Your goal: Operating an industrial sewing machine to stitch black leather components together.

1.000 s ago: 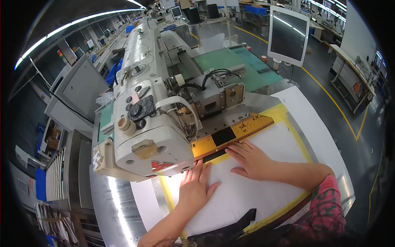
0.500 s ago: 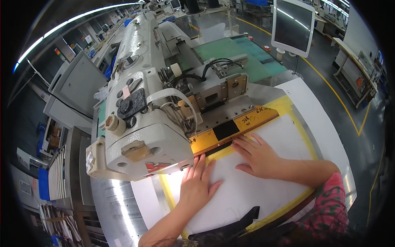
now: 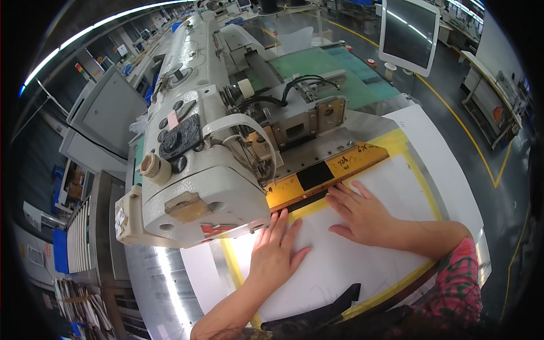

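White sheet [image 3: 334, 272]: left hand [image 3: 274, 258], right hand [image 3: 363, 217] spread flat, gripping nothing; black strip [image 3: 307, 203] partly hidden.

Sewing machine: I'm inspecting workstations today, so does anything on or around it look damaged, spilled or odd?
One thing: an uneven brownish patch on the front of the sewing machine stands out against its pale casing, perhaps old tape or wear. Nothing looks spilled on the white sheet.
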The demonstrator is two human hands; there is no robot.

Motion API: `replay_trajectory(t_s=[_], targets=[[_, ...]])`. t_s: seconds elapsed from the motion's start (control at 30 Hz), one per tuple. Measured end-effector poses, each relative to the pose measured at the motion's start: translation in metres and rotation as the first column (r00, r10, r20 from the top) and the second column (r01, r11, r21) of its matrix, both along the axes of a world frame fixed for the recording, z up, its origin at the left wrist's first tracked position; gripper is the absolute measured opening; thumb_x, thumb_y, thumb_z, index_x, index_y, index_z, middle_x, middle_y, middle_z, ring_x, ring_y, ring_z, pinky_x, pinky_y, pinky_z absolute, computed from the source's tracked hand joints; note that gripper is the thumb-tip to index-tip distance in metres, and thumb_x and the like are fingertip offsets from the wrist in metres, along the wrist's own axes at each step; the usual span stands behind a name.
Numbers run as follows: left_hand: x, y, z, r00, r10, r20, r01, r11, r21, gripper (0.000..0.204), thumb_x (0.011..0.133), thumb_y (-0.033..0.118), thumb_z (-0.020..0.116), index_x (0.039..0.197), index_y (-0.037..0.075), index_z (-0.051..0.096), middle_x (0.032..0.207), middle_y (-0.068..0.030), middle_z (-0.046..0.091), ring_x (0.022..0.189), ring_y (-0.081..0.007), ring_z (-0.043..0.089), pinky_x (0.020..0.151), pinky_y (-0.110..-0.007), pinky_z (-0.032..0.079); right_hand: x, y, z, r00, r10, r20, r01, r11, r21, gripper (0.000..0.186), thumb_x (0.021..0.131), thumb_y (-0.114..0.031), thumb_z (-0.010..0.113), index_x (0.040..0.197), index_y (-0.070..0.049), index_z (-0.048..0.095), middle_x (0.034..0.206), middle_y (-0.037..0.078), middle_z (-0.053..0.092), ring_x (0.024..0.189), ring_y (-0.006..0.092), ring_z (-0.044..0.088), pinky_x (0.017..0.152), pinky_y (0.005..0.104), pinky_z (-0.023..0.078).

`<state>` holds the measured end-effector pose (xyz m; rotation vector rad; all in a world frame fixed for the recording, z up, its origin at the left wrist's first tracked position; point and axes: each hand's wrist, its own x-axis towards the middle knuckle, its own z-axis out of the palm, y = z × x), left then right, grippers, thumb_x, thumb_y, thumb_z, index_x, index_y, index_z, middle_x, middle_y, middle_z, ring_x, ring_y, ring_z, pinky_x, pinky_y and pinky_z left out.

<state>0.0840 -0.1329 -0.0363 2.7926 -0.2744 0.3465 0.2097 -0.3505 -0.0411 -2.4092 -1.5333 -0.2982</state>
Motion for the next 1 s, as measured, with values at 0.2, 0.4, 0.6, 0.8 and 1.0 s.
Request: replay_trajectory(t_s=[0.2,0.4,0.6,0.8,1.0], targets=[[-0.007,-0.003,0.003,0.998,0.056,0.039,-0.06,0.992,0.109,0.059,0.078,0.036,0.072,0.126,0.005,0.055,0.136,-0.0229,0.046,0.119,-0.0405,0.051,0.093,-0.049,0.043,-0.006,0.001,0.0,0.999,0.011,0.043,-0.009,0.999,-0.04,0.062,0.092,-0.046,0.051,0.125,0.006,0.051,0.131,0.022,0.05,0.125,0.0361,0.046,0.107,0.0517,0.027],[-0.007,-0.004,-0.001,0.995,0.085,0.052,-0.093,0.981,0.168,0.06,0.077,0.035,0.073,0.125,0.005,0.055,0.135,-0.0215,0.047,0.118,-0.0396,0.05,0.092,-0.049,0.043,-0.004,0.002,-0.007,0.999,0.002,0.047,-0.001,1.0,-0.015,0.061,0.089,-0.047,0.056,0.123,0.003,0.052,0.132,0.021,0.048,0.126,0.0358,0.045,0.104,0.0528,0.028],[-0.007,-0.002,-0.003,0.993,0.117,-0.032,-0.114,0.989,0.092,0.06,0.08,0.034,0.068,0.131,0.007,0.05,0.139,-0.0182,0.043,0.127,-0.038,0.041,0.101,-0.05,0.034,-0.003,0.004,-0.01,0.999,-0.023,0.025,0.023,1.0,-0.018,0.061,0.089,-0.047,0.055,0.124,0.004,0.051,0.132,0.021,0.047,0.126,0.0371,0.044,0.105,0.0523,0.028],[-0.006,-0.003,0.002,0.994,0.097,0.048,-0.103,0.982,0.158,0.059,0.077,0.034,0.073,0.126,0.005,0.055,0.134,-0.0199,0.046,0.12,-0.0399,0.048,0.092,-0.048,0.043,-0.005,0.005,-0.01,0.999,-0.024,0.027,0.025,0.999,-0.034,0.062,0.089,-0.047,0.055,0.123,0.005,0.051,0.131,0.022,0.047,0.126,0.0382,0.044,0.106,0.0511,0.028],[-0.008,-0.004,0.002,0.995,0.093,0.022,-0.096,0.981,0.171,0.058,0.08,0.036,0.071,0.127,0.006,0.055,0.138,-0.0219,0.045,0.122,-0.0381,0.049,0.094,-0.046,0.043,-0.005,0.005,-0.011,0.999,-0.026,-0.019,0.025,0.999,-0.031,0.066,0.092,-0.048,0.05,0.126,0.008,0.048,0.131,0.024,0.049,0.126,0.0398,0.043,0.109,0.0522,0.024]])
